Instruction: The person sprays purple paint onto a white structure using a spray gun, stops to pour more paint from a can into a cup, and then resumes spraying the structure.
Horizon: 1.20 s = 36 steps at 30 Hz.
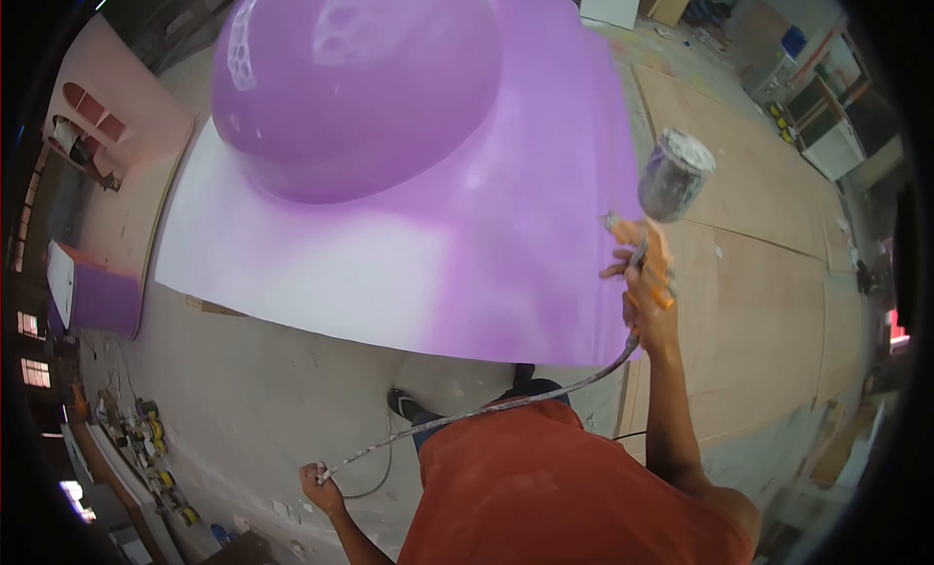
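My right hand (pixel 650 273), in an orange-stained covering, is closed around a spray gun (pixel 637 256) whose paint-crusted cup (pixel 676 174) stands on top. The gun is at the right edge of a large panel (pixel 341 273), partly purple and partly white. A glossy purple dome (pixel 360 88) rises from the panel's far side. From the gun a paint-spattered hose (pixel 486 407) runs down across my body to my left hand (pixel 319 482), whose fingers are wrapped around it low on the left.
Flat tan boards (pixel 749 312) lie on the floor to the right. A pink structure with arched openings (pixel 107 127) and a purple box (pixel 102 293) stand at left. Power tools (pixel 156 434) line the lower left. Another person (pixel 78 147) is partly visible by the pink structure.
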### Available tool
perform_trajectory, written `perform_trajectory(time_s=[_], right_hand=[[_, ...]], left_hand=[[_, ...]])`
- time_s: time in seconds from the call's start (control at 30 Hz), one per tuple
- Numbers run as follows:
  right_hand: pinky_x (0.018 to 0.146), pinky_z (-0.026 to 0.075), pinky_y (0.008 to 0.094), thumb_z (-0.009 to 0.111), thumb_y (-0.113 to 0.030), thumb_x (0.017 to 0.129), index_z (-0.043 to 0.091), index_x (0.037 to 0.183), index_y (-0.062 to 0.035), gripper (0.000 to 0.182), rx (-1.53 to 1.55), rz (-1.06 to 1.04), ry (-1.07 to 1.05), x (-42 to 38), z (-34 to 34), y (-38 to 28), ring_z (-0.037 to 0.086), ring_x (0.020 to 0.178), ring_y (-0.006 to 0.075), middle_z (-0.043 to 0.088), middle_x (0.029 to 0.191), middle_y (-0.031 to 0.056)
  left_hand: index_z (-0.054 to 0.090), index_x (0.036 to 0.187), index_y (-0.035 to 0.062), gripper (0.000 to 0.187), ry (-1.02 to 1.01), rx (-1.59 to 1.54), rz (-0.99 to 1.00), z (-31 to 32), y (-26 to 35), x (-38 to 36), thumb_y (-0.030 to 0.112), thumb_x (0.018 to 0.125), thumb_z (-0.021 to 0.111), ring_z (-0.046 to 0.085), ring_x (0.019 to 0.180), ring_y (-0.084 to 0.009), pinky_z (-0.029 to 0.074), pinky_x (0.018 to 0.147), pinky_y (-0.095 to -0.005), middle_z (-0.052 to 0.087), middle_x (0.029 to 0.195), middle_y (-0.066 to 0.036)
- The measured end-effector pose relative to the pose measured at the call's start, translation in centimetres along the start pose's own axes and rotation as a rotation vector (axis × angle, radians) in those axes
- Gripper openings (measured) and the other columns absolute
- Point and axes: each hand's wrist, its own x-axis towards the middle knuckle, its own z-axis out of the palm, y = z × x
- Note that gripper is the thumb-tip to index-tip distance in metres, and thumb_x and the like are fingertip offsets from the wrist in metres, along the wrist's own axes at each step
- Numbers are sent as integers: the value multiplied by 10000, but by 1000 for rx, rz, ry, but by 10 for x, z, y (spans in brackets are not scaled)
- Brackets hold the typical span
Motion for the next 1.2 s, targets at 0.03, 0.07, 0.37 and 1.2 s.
perform_trajectory(time_s=[0.03,0.07,0.37,1.2], right_hand=[[355,291,175,631,-327,961,479,1358,19,548,-4,-7,21,-26,16,3,484,488,34,647,1067,173],[380,316,170,608,-213,955,440,1413,-6,530,75,-8,19,-50,33,6,557,667,69,626,1120,149],[413,340,191,633,-178,950,519,1329,-5,432,207,262,-34,-218,201,16,422,481,27,620,922,67],[372,245,236,658,-318,933,644,938,-49,270,-157,351,556,-148,316,26,327,393,38,563,708,2]], left_hand=[[601,809,-43,128,-9,-11,17,1,-22,19,26,912,633,572,738,-260,468,694,-376,597,849,-126],[611,832,-32,96,-14,-43,12,6,-47,38,23,906,636,580,772,-268,472,723,-377,599,865,-128],[656,942,29,62,-320,75,131,0,-210,146,7,889,634,627,858,-300,502,796,-392,626,922,-128],[632,763,42,142,-515,-135,790,-30,-161,428,116,857,708,569,571,-308,455,543,-389,582,666,-118]])
